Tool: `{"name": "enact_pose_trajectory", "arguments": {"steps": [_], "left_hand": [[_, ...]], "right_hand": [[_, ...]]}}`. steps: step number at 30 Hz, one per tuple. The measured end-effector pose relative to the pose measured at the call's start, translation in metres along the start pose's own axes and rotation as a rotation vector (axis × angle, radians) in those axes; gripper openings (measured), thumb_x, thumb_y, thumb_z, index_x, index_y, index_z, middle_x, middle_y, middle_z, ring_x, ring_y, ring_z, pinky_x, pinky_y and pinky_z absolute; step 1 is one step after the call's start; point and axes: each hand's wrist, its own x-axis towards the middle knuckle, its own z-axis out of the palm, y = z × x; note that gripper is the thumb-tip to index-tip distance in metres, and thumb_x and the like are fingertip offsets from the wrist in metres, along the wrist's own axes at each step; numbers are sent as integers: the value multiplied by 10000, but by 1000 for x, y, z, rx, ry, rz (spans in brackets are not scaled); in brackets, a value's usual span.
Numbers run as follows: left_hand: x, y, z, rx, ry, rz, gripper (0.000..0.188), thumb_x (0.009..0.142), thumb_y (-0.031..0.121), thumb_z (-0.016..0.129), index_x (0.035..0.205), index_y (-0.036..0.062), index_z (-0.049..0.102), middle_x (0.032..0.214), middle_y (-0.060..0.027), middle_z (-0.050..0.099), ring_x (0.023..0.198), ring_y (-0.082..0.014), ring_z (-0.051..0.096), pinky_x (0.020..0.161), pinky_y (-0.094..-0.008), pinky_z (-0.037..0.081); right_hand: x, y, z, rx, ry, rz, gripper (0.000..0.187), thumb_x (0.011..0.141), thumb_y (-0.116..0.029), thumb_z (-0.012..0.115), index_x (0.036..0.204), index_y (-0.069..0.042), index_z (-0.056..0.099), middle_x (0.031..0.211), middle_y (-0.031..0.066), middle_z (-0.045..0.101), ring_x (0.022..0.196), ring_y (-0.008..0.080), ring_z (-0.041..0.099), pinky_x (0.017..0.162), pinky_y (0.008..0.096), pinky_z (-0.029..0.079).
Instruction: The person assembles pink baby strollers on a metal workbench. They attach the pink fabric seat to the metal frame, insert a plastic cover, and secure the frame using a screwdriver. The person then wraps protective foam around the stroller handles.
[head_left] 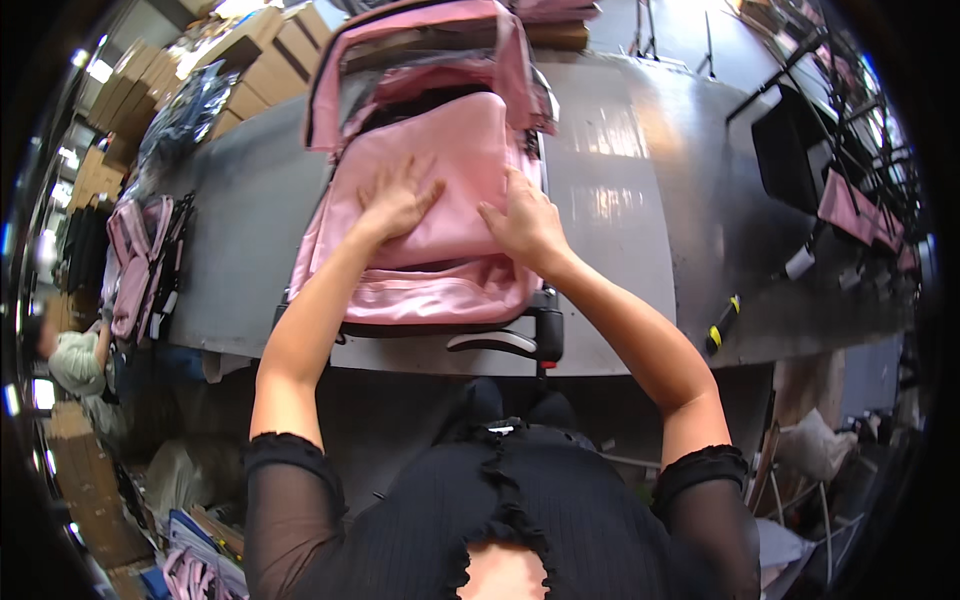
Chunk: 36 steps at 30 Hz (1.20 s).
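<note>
A pink stroller seat (440,140) with a dark frame lies on the grey workbench in front of me, its pink canopy (410,25) at the far end. My left hand (400,200) rests flat on the seat's fabric panel, fingers spread. At the panel's right edge is my right hand (528,222), thumb on the face and fingers along the side; whether it pinches the cloth is hard to make out. Nearer to me, a gathered pink fabric section (430,295) sits above a black bar with a pale curved handle (492,342).
The grey workbench (620,210) reaches to both sides. On its right lies a black-and-yellow tool (723,325), near black stroller frames (790,150). Folded pink strollers (140,260) stand at left, by a person in a light shirt (80,362). Cardboard boxes (245,50) are stacked far left.
</note>
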Motion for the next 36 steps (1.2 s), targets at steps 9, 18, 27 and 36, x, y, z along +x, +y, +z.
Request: {"name": "enact_pose_trajectory", "arguments": {"steps": [9, 18, 27, 36], "left_hand": [[-16, 32, -4, -110, 23, 173, 434, 894, 272, 545, 1242, 16, 498, 1271, -172, 501, 1200, -306, 450, 1017, -361, 337], [-189, 195, 18, 45, 174, 281, 581, 784, 478, 656, 1135, 32, 530, 1068, -125, 582, 1011, -282, 543, 896, -411, 388], [-162, 239, 33, -12, 123, -127, 480, 807, 194, 607, 1213, 52, 395, 922, -152, 583, 857, -345, 556, 879, -440, 359], [-168, 217, 20, -256, -80, -158, 697, 714, 373, 741, 1230, 89, 369, 987, -124, 546, 965, -264, 511, 958, -427, 299]], "right_hand": [[-140, 241, -121, -604, 471, 752, 603, 727, -372, 697, 1144, 4, 479, 1142, 216, 516, 1080, 377, 465, 887, 480, 414], [-178, 316, -150, 50, 617, 771, 355, 749, -131, 574, 1050, 48, 516, 875, 122, 598, 693, 187, 587, 666, 329, 492], [-205, 110, -21, 1147, -223, 429, 225, 907, -229, 545, 1044, -67, 470, 820, 40, 525, 692, 118, 513, 646, 272, 451], [-204, 85, -10, 832, -169, 129, 361, 910, -414, 512, 922, -53, 527, 785, 138, 569, 724, 326, 593, 640, 366, 467]]}}
